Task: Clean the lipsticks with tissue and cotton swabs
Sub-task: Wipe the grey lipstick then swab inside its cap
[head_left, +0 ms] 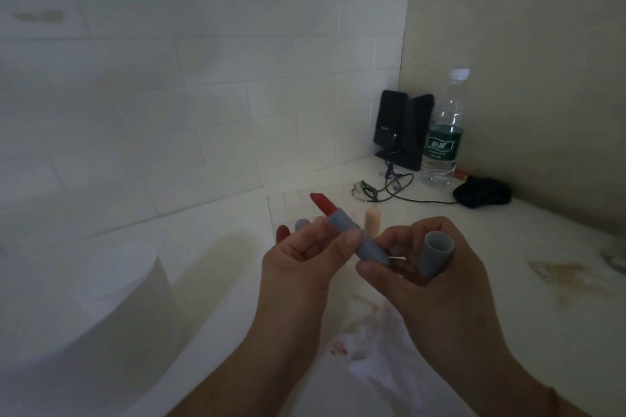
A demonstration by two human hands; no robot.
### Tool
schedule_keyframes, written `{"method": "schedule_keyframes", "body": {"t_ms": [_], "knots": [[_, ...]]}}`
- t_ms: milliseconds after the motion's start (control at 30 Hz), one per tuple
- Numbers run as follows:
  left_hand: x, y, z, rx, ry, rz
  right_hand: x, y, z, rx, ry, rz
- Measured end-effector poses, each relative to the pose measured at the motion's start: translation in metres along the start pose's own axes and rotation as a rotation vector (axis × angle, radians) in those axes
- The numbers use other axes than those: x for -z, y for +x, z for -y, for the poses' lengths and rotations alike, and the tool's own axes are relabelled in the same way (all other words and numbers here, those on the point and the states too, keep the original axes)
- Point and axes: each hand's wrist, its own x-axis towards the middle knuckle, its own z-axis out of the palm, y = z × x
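Item: grey lipstick, frame centre, pinched by my left hand and right hand; right also clasps cap. Advice: steady barrel, avoid smearing bullet.

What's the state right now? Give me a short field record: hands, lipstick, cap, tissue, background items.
left hand: pinches lipstick tube near its upper end
right hand: grips tube base, cap tucked in same hand
lipstick: grey tube, red bullet extended, pointing up-left
cap: grey, off, open end up
tissue: crumpled, red-stained, below hands
tissue roll: left
background: water bottle, black speakers, corner
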Motion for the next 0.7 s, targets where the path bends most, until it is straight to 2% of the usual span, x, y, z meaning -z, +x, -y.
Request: {"method": "schedule_keyframes", "body": {"t_ms": [267, 467, 533, 633, 700], "knots": [[0.0052, 0.0016, -0.0017, -0.036, 0.006, 0.022, 0.0024, 0.0027, 0.0028, -0.033, 0.002, 0.007], [0.0083, 0.0032, 0.0003, -0.061, -0.005, 0.09, 0.0031, 0.0019, 0.0036, -0.051, -0.047, 0.072], [0.0067, 0.0019, -0.0017, -0.057, -0.027, 0.132, 0.003, 0.0027, 0.0044, -0.091, 0.076, 0.139], [0.0052, -0.0002, -0.0042, -0.037, -0.046, 0.158, -0.0017, 0.0008, 0.0065, -0.221, 0.388, 0.301], [0.0059, -0.0004, -0.0027, -0.04, -0.028, 0.159, -0.0031, 0.0009, 0.0055, -0.248, 0.458, 0.304]]}}
